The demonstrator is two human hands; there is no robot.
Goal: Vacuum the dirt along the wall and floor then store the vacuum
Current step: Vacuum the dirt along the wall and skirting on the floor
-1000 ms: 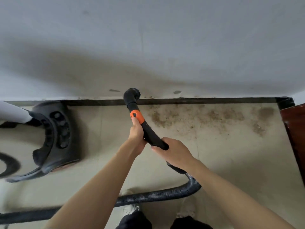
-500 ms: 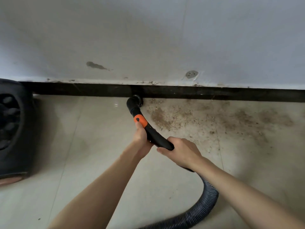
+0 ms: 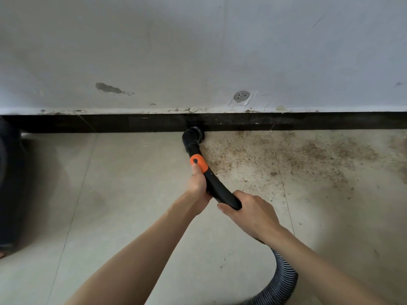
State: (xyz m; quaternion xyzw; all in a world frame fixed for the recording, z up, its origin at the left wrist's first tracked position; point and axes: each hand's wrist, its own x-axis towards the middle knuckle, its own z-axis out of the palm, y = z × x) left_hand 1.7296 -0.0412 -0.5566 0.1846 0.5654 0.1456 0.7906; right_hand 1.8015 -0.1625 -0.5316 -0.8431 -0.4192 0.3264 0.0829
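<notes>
A black vacuum wand with an orange collar runs from my hands to the wall. Its round brush nozzle sits on the floor against the black baseboard. My left hand grips the wand just below the orange collar, thumb up on the collar. My right hand grips the wand further back, where the ribbed hose begins. Brown dirt is spread over the floor tiles to the right of the nozzle.
The white wall carries a grey stain and a patched hole. A dark object, partly out of frame, stands at the left edge. Beige floor tiles stretch left of the nozzle.
The view has shifted right and closer to the wall, so the dark object slid to the left edge. The nozzle came down from the wall to the floor by the baseboard. Both hands kept their grip.
</notes>
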